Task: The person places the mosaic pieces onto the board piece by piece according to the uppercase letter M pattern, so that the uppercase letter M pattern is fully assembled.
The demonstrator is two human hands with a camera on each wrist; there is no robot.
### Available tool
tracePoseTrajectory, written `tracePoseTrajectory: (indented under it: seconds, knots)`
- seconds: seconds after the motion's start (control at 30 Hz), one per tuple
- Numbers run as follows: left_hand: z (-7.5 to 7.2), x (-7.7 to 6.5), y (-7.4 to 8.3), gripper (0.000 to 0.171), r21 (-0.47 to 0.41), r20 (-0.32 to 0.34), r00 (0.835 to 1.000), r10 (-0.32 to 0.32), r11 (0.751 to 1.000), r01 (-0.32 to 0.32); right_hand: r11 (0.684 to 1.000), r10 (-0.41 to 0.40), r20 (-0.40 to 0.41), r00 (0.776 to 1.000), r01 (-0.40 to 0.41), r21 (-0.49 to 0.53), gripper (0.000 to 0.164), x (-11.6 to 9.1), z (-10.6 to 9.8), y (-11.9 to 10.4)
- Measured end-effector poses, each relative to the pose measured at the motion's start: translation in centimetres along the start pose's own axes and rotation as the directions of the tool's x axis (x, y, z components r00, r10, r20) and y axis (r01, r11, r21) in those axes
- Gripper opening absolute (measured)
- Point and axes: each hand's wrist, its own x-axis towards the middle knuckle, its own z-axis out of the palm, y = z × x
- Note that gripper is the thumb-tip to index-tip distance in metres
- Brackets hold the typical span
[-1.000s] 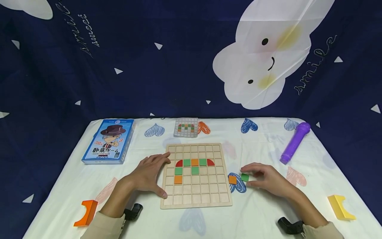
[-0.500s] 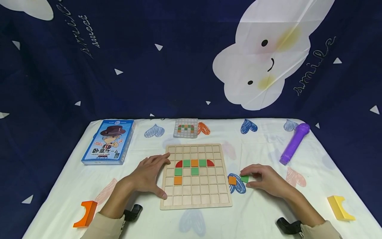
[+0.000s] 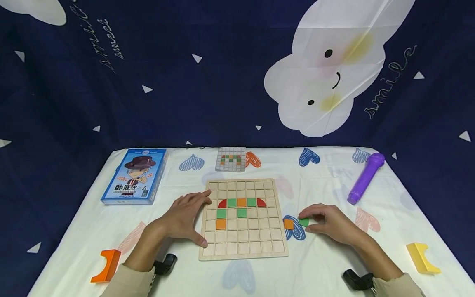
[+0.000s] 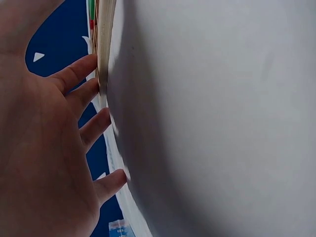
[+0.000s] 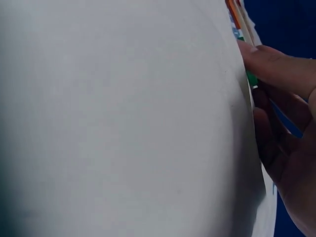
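In the head view a wooden grid board (image 3: 259, 241) lies mid-table, with red, green and orange tiles (image 3: 242, 202) set in some of its cells. My left hand (image 3: 185, 216) is spread along the board's left edge, its thumb and fingertips touching the rim. To the right of the board, my right hand (image 3: 332, 225) pinches a green square tile (image 3: 304, 222) between thumb and fingers, low at the cloth. An orange square tile (image 3: 288, 224) lies just left of it. The right wrist view shows the green tile (image 5: 252, 79) partly hidden behind the thumb.
Behind the board is a small pattern card (image 3: 230, 159). A blue game box (image 3: 134, 176) lies at the back left and a purple microphone-shaped tube (image 3: 366, 178) at the back right. An orange block (image 3: 106, 266) and a yellow block (image 3: 423, 258) flank the arms.
My right hand's index finger has come down over the green tile, covering part of it, and the fingers have closed on it. The left hand and the board have stayed put.
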Motion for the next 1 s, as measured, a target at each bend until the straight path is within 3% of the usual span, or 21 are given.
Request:
tracePoseTrajectory:
  seconds: [0.57,1.0]
  knots:
    - [-0.1,-0.1,0.1,0.114,-0.004,0.002,1.000,0.002,1.000,-0.002,0.997,-0.046,-0.023,0.999,0.047,0.062,0.030,2.3,-0.9,-1.4]
    - [0.0,0.0,0.2,0.115,-0.012,0.004,1.000,-0.026,1.000,0.026,0.991,-0.083,-0.037,0.996,0.087,0.104,0.025,4.4,0.6,-2.9]
